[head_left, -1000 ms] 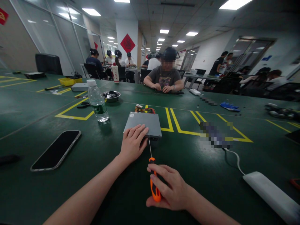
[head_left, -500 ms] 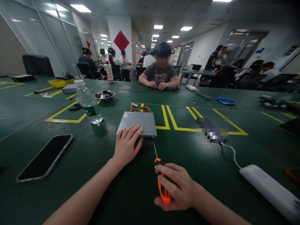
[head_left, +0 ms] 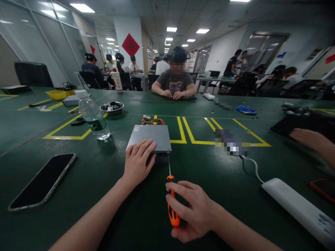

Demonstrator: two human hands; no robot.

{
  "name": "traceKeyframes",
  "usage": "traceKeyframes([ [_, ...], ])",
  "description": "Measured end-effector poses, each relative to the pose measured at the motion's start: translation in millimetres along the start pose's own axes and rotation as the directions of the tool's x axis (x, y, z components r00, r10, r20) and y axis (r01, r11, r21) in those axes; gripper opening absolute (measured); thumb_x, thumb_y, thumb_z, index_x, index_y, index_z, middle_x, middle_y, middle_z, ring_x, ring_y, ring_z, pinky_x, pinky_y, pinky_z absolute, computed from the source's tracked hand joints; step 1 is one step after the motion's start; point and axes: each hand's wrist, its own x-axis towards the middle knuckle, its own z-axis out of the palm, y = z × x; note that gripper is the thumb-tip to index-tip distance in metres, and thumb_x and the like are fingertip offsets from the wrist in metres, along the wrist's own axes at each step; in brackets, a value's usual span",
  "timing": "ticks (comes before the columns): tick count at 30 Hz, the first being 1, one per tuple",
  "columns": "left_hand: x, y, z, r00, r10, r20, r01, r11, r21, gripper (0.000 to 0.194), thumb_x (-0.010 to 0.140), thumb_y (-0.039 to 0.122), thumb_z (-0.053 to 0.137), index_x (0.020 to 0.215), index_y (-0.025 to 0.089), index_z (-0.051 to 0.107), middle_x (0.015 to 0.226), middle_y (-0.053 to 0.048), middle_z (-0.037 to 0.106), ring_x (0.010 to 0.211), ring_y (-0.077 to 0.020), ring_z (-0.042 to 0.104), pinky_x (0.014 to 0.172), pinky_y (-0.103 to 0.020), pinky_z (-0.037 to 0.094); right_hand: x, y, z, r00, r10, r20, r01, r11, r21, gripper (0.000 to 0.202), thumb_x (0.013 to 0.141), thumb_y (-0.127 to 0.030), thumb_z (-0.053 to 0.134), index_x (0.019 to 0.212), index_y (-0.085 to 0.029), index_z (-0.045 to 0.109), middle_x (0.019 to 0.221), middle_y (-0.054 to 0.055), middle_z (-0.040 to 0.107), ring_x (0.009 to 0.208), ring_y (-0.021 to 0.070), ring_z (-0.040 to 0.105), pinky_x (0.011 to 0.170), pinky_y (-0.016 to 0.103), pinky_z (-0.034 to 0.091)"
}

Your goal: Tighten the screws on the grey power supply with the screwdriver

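A grey metal computer power supply (head_left: 154, 134) lies flat on the green table, its bundle of coloured wires (head_left: 153, 121) behind it. My left hand (head_left: 138, 162) grips its near left part, fingers over the top and thumb down by the front side. In my right hand (head_left: 190, 209) is a screwdriver (head_left: 173, 212) with an orange and black handle, held between thumb and fingers. Its thin shaft points away from me, and the tip meets the near right corner of the power supply. Whether it sits in a screw is too small to tell.
A water bottle (head_left: 94, 116) and a phone (head_left: 43, 181) are at left, with a metal bowl (head_left: 112, 108) of dark parts farther back. On the right lies a white power strip (head_left: 295, 205) with a cable. Another person's hand (head_left: 311, 141) reaches in there. A person (head_left: 174, 78) sits opposite.
The view has shifted slightly to the right. My right hand's fingers have turned a little on the screwdriver handle, which now stands straighter. Another person's hand and a dark object have appeared at right.
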Motion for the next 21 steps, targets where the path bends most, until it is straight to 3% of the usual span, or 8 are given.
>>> traceKeyframes([
  [4,0.7,-0.3,-0.3,1.000,0.007,-0.005,-0.007,1.000,0.005,0.040,0.085,0.027,0.050,0.124,0.026,0.047,0.129,-0.004,0.054,0.117,-0.0230,0.048,0.093,-0.041,0.030,3.4,-2.8,1.4,0.997,-0.019,0.077,0.021,0.999,-0.031,0.043,0.096,-0.045,0.029,0.101,-0.013,0.057,0.088,0.014,0.065,0.070,0.0186,0.064,0.059,0.031,0.051],
  [7,1.0,-1.2,-0.5,1.000,0.012,0.000,-0.012,1.000,0.000,0.040,0.085,0.027,0.050,0.124,0.027,0.047,0.129,-0.004,0.054,0.117,-0.0229,0.048,0.093,-0.041,0.029,0.7,-2.7,5.4,1.000,-0.028,0.014,0.028,0.999,-0.019,0.040,0.094,-0.046,0.042,0.084,-0.010,0.057,0.085,0.014,0.065,0.057,0.0137,0.060,0.055,0.027,0.048],
  [10,0.8,-1.9,-0.4,1.000,0.014,0.000,-0.014,1.000,-0.008,0.040,0.085,0.026,0.050,0.125,0.028,0.047,0.128,-0.004,0.054,0.116,-0.0233,0.049,0.092,-0.041,0.029,-3.8,-1.3,7.6,0.998,-0.005,-0.062,0.005,1.000,0.004,0.038,0.091,-0.045,0.048,0.075,-0.011,0.054,0.086,0.015,0.065,0.062,0.0134,0.061,0.059,0.026,0.049],
  [13,0.3,-2.4,0.0,1.000,0.015,0.002,-0.015,1.000,-0.007,0.040,0.085,0.027,0.050,0.125,0.027,0.047,0.129,-0.004,0.054,0.117,-0.0230,0.048,0.093,-0.041,0.029,-4.7,-0.3,5.5,0.999,0.016,-0.036,-0.016,1.000,-0.004,0.040,0.093,-0.048,0.041,0.084,-0.012,0.055,0.088,0.015,0.065,0.071,0.0159,0.063,0.063,0.028,0.050],
  [17,0.0,-2.6,0.5,1.000,0.005,0.013,-0.005,1.000,-0.004,0.039,0.086,0.028,0.048,0.124,0.027,0.047,0.130,-0.003,0.053,0.118,-0.0224,0.048,0.093,-0.041,0.029,-1.5,-0.4,1.1,0.993,-0.027,0.118,0.029,0.999,-0.014,0.040,0.094,-0.046,0.033,0.105,-0.016,0.057,0.091,0.014,0.063,0.085,0.0202,0.062,0.065,0.031,0.051],
  [21,0.6,-1.7,-0.5,1.000,0.004,0.012,-0.003,1.000,-0.009,0.039,0.085,0.027,0.049,0.124,0.028,0.047,0.130,-0.003,0.053,0.118,-0.0229,0.047,0.093,-0.042,0.029,-1.5,-1.7,2.1,0.992,-0.055,0.112,0.055,0.998,0.001,0.032,0.091,-0.041,0.043,0.094,-0.013,0.059,0.092,0.014,0.062,0.066,0.0155,0.060,0.059,0.028,0.049],
])
